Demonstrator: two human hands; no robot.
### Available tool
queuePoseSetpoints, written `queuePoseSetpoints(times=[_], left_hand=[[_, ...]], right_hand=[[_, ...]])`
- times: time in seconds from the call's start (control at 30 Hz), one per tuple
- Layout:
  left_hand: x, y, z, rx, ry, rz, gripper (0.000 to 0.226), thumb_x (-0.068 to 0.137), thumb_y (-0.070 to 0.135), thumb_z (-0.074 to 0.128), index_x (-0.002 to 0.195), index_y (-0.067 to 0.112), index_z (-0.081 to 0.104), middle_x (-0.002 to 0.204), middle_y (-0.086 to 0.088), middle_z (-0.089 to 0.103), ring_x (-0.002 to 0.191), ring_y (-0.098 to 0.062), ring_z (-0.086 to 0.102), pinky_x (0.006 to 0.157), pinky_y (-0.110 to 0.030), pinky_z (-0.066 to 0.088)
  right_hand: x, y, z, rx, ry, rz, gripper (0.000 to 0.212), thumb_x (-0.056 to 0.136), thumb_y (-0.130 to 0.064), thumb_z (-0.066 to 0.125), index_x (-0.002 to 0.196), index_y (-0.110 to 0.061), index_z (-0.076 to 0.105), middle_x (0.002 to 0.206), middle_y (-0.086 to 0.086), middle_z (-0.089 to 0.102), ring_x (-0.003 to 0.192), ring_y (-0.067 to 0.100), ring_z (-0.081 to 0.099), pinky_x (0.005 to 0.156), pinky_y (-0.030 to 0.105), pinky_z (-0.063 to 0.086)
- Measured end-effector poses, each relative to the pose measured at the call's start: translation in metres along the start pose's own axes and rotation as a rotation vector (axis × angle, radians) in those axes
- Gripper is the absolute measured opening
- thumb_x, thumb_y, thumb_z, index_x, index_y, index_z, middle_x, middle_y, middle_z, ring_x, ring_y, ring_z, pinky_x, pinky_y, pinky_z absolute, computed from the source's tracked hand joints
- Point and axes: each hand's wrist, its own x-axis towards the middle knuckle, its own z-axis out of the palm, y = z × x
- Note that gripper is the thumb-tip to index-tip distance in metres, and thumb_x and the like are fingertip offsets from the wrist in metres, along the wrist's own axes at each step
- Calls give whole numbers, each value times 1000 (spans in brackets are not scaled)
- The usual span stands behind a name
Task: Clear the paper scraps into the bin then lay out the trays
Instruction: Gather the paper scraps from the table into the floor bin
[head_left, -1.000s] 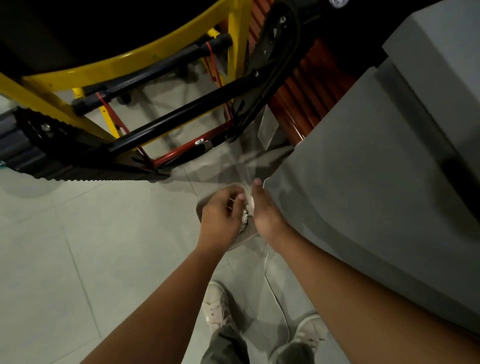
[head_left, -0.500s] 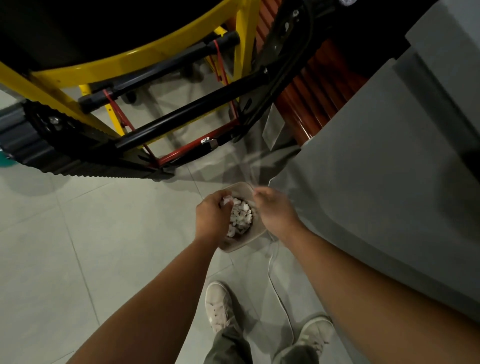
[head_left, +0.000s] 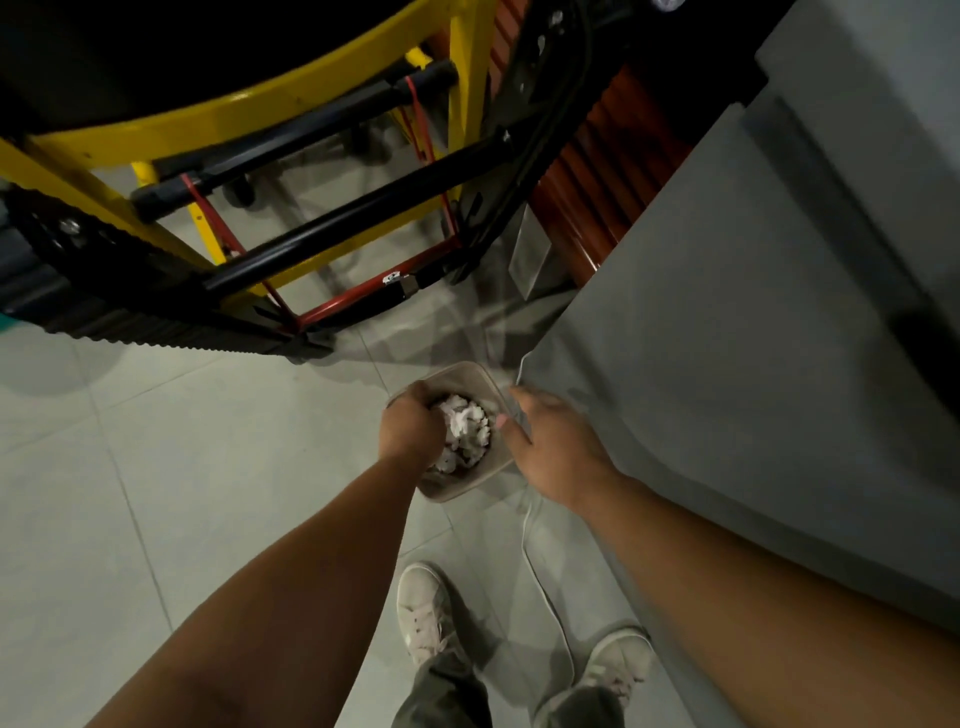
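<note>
Where the two forearms meet near the middle of the frame, a small bin (head_left: 457, 371) stands on the pale tiled floor (head_left: 156, 493). It is beige plastic with a rounded-square rim, just beside the edge of a smooth grey table top (head_left: 753, 338) that fills the right side. White, crumpled paper scraps (head_left: 467, 423) lie heaped inside it.

The left hand (head_left: 410, 426) sits over the bin's left rim with its fingers curled down against the scraps. The fingertips are hidden, so I cannot tell whether they grip any paper. The right hand (head_left: 556, 447) is blurred, its fingers fairly straight and loosely spread, reaching to the bin's right rim and holding nothing that shows.

Across the upper left runs a yellow painted metal frame (head_left: 260, 111) with round black bars (head_left: 353, 215) and thin red rods. At the lower centre are two pale lace-up sneakers (head_left: 423, 608), with a thin white cable (head_left: 540, 582) on the floor between them.
</note>
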Motion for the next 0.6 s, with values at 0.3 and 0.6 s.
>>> queuePoseSetpoints(times=[0.3,0.6], left_hand=[[-128,85,-100,-96,121,277,36,93,21,58,129,26,59,122,1,67,112,-19,62,93,-30,50],[-284,199,-188,14,279,538,35,93,22,59,128,23,61,126,5,65,119,-15,58,100,-33,46]], right_hand=[[-75,-75,-97,66,204,-161,45,94,-26,51,137,-13,49,145,8,45,137,24,38,111,41,37],[-206,-100,-226,161,412,-265,46,96,-28,49,140,-16,45,147,3,43,138,17,34,114,33,32]])
